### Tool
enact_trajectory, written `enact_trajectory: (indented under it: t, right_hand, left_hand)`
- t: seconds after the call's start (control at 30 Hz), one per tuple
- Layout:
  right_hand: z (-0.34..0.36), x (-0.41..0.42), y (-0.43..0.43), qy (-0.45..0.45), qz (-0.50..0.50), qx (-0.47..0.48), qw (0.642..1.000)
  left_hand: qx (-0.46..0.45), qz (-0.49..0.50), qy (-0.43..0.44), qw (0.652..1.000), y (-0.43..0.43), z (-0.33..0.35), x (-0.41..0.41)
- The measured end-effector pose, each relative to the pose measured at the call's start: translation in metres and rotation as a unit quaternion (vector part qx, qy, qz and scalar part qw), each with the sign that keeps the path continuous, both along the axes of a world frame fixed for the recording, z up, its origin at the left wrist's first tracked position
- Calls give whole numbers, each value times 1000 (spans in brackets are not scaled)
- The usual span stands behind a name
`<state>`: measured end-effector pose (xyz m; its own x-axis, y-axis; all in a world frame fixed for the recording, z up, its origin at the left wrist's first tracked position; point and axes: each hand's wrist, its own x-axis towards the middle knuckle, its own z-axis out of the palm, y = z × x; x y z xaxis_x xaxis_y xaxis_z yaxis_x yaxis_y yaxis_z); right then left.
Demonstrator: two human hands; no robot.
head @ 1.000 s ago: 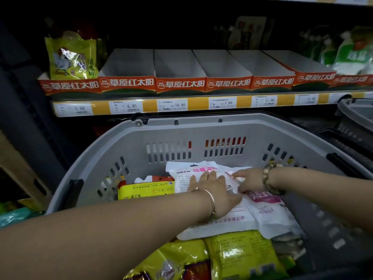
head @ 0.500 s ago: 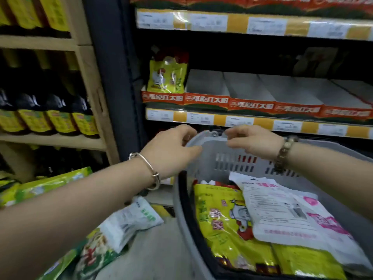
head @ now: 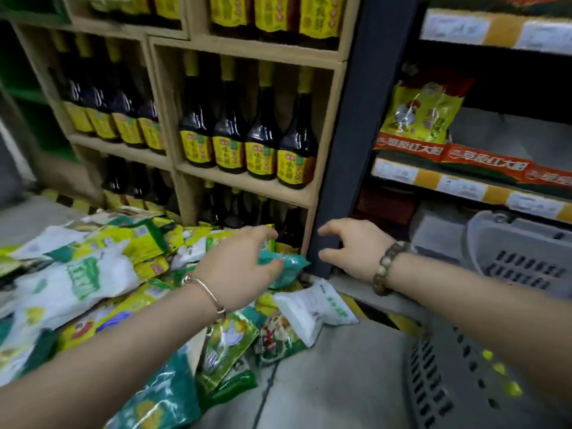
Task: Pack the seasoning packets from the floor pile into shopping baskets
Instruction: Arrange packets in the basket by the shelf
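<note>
Packets [head: 93,274] lie heaped on the floor [head: 325,366] on your left, so most of the packing looks undone. Both hands are empty: left hand [head: 238,269] spread just above a teal packet [head: 288,267], right hand [head: 353,249] loose beside it. Yellow shows through the grey basket's [head: 448,382] slots on your right.

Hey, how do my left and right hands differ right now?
The left hand wears a thin silver bangle; the right hand a chunky beaded bracelet. The left hand reaches over the packet pile, at a teal packet; the right hand hovers off it, before the dark shelf post. Both have loosely spread fingers; neither plainly grips anything.
</note>
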<state>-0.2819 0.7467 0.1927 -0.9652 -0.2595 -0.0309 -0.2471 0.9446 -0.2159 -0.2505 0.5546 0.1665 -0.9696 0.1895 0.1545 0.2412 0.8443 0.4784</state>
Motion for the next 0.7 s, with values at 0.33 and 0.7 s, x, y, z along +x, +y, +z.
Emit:
enact_trajectory:
  t: [0.33, 0.7]
  right_hand:
    - [-118, -7, -36, -47, 65, 163, 983]
    - [-303, -37, -111, -333, -236, -307, 860]
  left_hand:
    - [-42, 64, -113, 991, -21, -95, -6]
    - [37, 213, -206, 954, -49, -198, 34]
